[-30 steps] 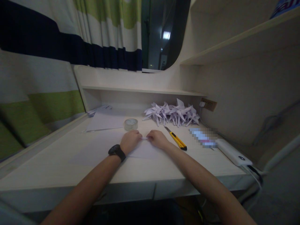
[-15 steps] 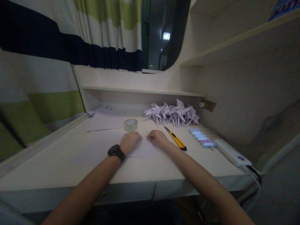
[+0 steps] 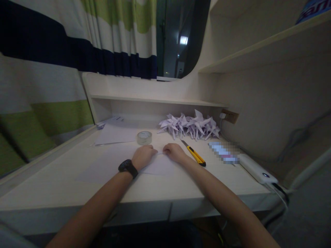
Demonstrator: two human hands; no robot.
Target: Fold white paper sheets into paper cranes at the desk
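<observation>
A sheet of white paper [image 3: 159, 167] lies on the desk under both hands, its far edge rolled or folded narrow. My left hand [image 3: 144, 155], with a black watch [image 3: 128, 167] on its wrist, is closed on the left part of that edge. On the right part, my right hand [image 3: 173, 152] pinches the same edge with curled fingers. A short strip of the edge shows between the hands; the fingertips are partly hidden. Another white sheet [image 3: 95, 168] spreads out to the left, partly beneath the left forearm.
A clear tape roll [image 3: 144, 137] stands just beyond my left hand. Paper pinwheels [image 3: 191, 124] are piled at the back. A yellow utility knife [image 3: 196, 155], blade out, lies right of my right hand, then a phone [image 3: 223, 152] and white power bank [image 3: 257, 168]. Stacked paper [image 3: 116, 131] lies back left.
Both hands stay on the paper's far edge, with only a tiny shift of the fingers. Everything else on the desk is where it was.
</observation>
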